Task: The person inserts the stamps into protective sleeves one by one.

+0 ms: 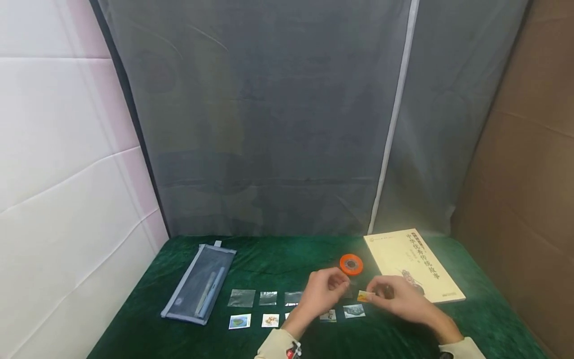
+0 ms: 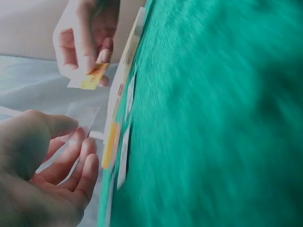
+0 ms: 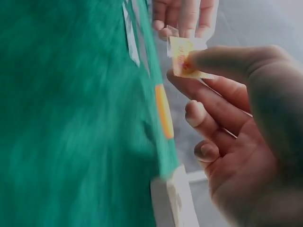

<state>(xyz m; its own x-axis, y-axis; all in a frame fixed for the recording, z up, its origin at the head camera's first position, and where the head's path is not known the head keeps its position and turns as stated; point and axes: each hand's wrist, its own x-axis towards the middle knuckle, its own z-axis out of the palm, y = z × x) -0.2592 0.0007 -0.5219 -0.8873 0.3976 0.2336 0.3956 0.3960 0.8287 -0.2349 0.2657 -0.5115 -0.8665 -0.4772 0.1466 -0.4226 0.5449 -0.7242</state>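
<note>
My right hand [image 1: 403, 299] pinches a small yellow stamp [image 1: 363, 296] between thumb and forefinger, its toothed edge visible in the right wrist view. In the left wrist view, my left hand [image 2: 57, 165] holds a small clear plastic sleeve [image 2: 86, 117] between thumb and fingertips. Both hands are raised over the green cloth, the stamp to the right of the sleeve in the head view. A row of stamps lies nearest me, among them a blue one [image 1: 239, 321], a brown one [image 1: 270, 320] and a grey one [image 1: 354, 311]. My left forearm covers part of that row.
Behind the stamps lie more clear sleeves [image 1: 241, 298]. A zipped mesh pouch [image 1: 199, 284] with pens inside is at the left. An orange round disc [image 1: 351, 265] sits beyond my hands, and a cream book [image 1: 414, 264] lies at the right. Curtains enclose the green-covered table [image 1: 148, 344].
</note>
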